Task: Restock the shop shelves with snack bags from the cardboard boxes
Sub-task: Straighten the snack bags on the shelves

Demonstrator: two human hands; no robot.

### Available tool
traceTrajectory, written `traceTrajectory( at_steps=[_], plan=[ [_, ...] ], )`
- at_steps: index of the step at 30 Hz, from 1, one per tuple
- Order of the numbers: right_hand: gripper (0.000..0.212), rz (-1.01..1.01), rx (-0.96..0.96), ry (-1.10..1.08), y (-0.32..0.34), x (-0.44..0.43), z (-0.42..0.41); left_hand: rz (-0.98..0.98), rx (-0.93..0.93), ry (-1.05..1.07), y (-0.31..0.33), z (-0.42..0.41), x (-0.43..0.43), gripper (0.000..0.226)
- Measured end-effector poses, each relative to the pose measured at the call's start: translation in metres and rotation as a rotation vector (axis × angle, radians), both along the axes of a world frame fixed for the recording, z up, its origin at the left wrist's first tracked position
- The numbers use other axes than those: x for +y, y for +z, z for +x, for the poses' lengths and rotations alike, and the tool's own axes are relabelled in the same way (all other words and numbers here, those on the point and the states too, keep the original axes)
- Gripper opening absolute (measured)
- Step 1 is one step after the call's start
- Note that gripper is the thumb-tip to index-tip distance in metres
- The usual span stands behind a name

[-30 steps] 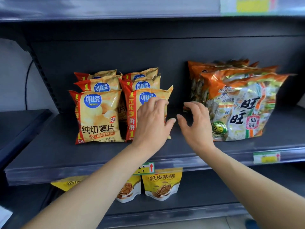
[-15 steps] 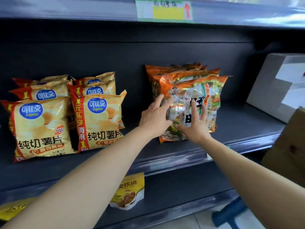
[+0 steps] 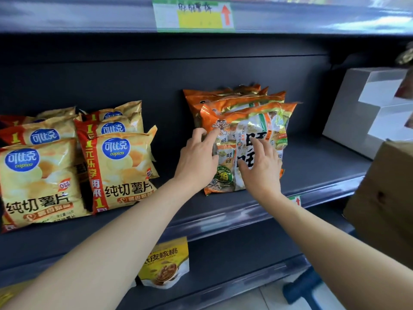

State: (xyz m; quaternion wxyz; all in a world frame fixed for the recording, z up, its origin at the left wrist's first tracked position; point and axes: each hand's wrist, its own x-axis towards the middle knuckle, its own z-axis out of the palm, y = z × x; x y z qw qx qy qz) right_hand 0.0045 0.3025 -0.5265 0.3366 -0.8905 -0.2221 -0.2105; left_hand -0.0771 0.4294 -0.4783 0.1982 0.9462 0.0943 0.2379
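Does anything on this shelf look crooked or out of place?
The orange cracker bags stand fanned out, not squared up; the front bag sits askew. The left hand and right hand rest on it. Nothing looks spilled or torn.

Dark grey shelving point(image 3: 317, 162) (pale floor point(image 3: 264, 298) below)

Couldn't read the scrawl on the price label point(image 3: 193, 15) up at twelve o'clock, far too smeared. Caught only the top seams of the rear cracker bags point(image 3: 223, 92). Found the middle print on the front cracker bag point(image 3: 257, 121) blocked by the left hand point(image 3: 196, 159) and right hand point(image 3: 261, 166). Over at nine o'clock, saw the chip bags point(image 3: 38, 182) sliced by the edge and the rear chip bags point(image 3: 120, 115) masked by the front ones. At three o'clock, got only cropped pieces of the cardboard box point(image 3: 384, 198) and white box point(image 3: 357, 108). Glimpsed half a shelf tag point(image 3: 296, 200) behind the right forearm. Down at six, saw the walnut pouch point(image 3: 165, 262) clipped by shelf lip and left forearm. Couldn't make out the blue thing point(image 3: 301, 287) at five o'clock.
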Motion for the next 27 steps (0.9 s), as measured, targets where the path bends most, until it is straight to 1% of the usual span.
traceTrajectory(
  at_steps=[3, 5, 9, 15, 21, 24, 27],
  plan=[
    [0.045, 0.031, -0.096, 0.02, 0.008, 0.003, -0.008, 0.027, -0.053, -0.029, 0.007, -0.006, -0.006, 0.049],
    [0.041, 0.044, -0.145, 0.026, 0.016, 0.004, -0.011, 0.035, -0.081, -0.058, 0.014, -0.008, -0.009, 0.047],
    [0.036, 0.056, -0.127, 0.0, 0.044, 0.001, -0.02, 0.024, -0.069, -0.115, 0.038, -0.011, -0.018, 0.044],
    [0.033, 0.027, -0.004, -0.063, 0.104, -0.024, -0.025, -0.048, 0.056, -0.198, 0.096, -0.01, -0.042, 0.039],
    [0.03, -0.052, 0.139, -0.165, 0.179, -0.083, -0.031, -0.03, 0.216, -0.298, 0.166, -0.002, -0.085, 0.038],
    [0.029, -0.095, 0.164, -0.188, 0.222, -0.116, -0.037, -0.006, 0.295, -0.328, 0.205, -0.003, -0.11, 0.039],
    [0.029, -0.139, 0.19, -0.185, 0.272, -0.14, -0.042, -0.038, 0.368, -0.377, 0.25, -0.008, -0.13, 0.038]
  ],
)
